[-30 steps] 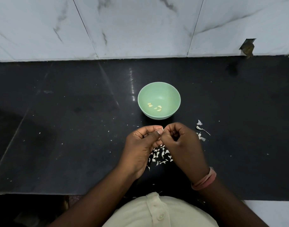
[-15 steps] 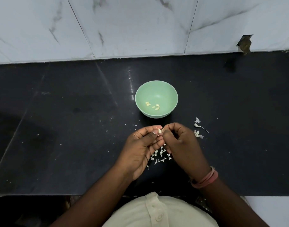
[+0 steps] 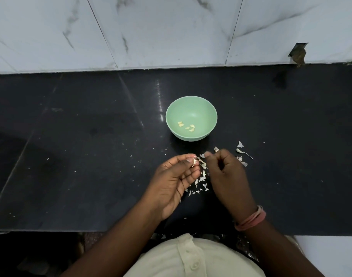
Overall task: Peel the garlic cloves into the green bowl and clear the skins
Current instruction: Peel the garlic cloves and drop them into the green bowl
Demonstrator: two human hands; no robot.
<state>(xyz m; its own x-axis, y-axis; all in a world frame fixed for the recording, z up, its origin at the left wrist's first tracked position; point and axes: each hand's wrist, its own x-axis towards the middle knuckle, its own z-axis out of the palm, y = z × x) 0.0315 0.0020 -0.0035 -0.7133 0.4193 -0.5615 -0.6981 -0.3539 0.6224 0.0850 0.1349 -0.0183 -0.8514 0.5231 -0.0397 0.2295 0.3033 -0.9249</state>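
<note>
One garlic clove [image 3: 194, 162] sits pinched at the left hand [image 3: 174, 179] fingertips; the right hand [image 3: 226, 172], just beside it, is curled, whether on skin I cannot tell; the green bowl [image 3: 191, 118] lies straight ahead of both, nearer the left; skins [image 3: 200, 181] lie between and under the hands.

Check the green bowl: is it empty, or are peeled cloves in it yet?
Not empty. The green bowl stands upright on the black counter with a few pale peeled cloves lying on its bottom; most of it is bare.

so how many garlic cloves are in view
4: three peeled in the green bowl, at; one pinched in the left hand, at. None seem hidden.
</note>
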